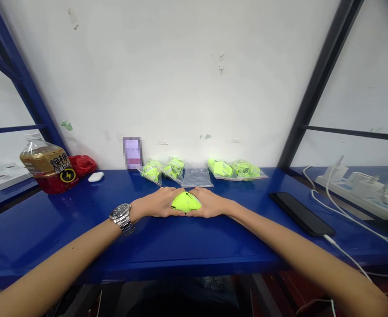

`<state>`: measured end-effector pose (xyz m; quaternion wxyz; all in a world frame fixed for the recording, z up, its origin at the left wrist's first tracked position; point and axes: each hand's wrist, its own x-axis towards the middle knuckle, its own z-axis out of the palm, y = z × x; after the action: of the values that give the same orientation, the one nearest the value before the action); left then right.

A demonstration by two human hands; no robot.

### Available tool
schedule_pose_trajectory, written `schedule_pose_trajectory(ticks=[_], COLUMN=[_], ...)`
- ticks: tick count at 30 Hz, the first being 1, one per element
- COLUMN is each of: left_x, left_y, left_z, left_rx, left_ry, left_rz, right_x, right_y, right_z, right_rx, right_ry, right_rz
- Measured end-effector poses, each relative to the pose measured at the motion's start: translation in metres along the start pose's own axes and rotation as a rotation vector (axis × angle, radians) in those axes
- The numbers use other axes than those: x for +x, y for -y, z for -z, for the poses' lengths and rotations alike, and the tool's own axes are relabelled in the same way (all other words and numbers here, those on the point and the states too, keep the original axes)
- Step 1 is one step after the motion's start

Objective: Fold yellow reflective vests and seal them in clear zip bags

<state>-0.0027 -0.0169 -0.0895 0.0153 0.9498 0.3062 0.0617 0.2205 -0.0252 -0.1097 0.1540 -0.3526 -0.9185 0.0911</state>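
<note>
A neon-yellow reflective vest (186,201), folded into a small bundle, sits between my two hands over the middle of the blue table. My left hand (159,201), below a metal wristwatch (122,217), grips its left side. On the other side my right hand (210,202) presses against it, with the fingers curled round. A thin dark cord shows on top of the bundle. Just behind it lies a flat clear plastic bag (197,178). Similar yellow bundles in clear bags rest to the left (153,171) and right (246,170) of that bag.
A large drink bottle (50,165) stands at the left, beside a red plastic bag (81,165) and a white earbud case (96,177). A phone with a blurred screen (133,154) leans on the wall. Right, a black phone (301,213) is plugged into a white cable near power strips (362,189).
</note>
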Motion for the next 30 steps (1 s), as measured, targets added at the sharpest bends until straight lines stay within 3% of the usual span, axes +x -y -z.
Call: schedule_pose_trajectory(ticks=[4, 8, 12, 16, 20, 23, 25, 30], left_x=[0.006, 0.011, 0.011, 0.018, 0.037, 0.052, 0.057, 0.056], left_y=[-0.003, -0.005, -0.010, -0.022, -0.034, -0.044, -0.051, -0.064], left_z=[0.013, 0.018, 0.021, 0.021, 0.011, 0.002, -0.001, 0.004], left_rx=[-0.065, -0.137, -0.322, -0.659, -0.981, -1.172, -1.276, -1.387], left_ry=[0.036, -0.064, -0.320, -0.625, -0.931, -1.075, -1.113, -1.073], left_rz=[-0.007, 0.017, 0.040, 0.088, 0.084, 0.084, 0.114, 0.145], right_x=[0.002, -0.001, -0.004, 0.001, 0.007, 0.009, 0.010, 0.011], right_y=[-0.007, -0.012, -0.007, 0.006, 0.021, 0.028, 0.033, 0.046], right_z=[-0.007, -0.007, -0.001, -0.001, -0.006, -0.009, -0.010, -0.018], right_rx=[0.104, 0.229, 0.397, 0.656, 0.972, 1.165, 1.240, 1.297], right_ry=[-0.108, -0.215, -0.374, -0.515, -0.597, -0.630, -0.644, -0.674], right_rz=[-0.016, -0.066, -0.083, -0.063, -0.047, -0.012, -0.016, -0.066])
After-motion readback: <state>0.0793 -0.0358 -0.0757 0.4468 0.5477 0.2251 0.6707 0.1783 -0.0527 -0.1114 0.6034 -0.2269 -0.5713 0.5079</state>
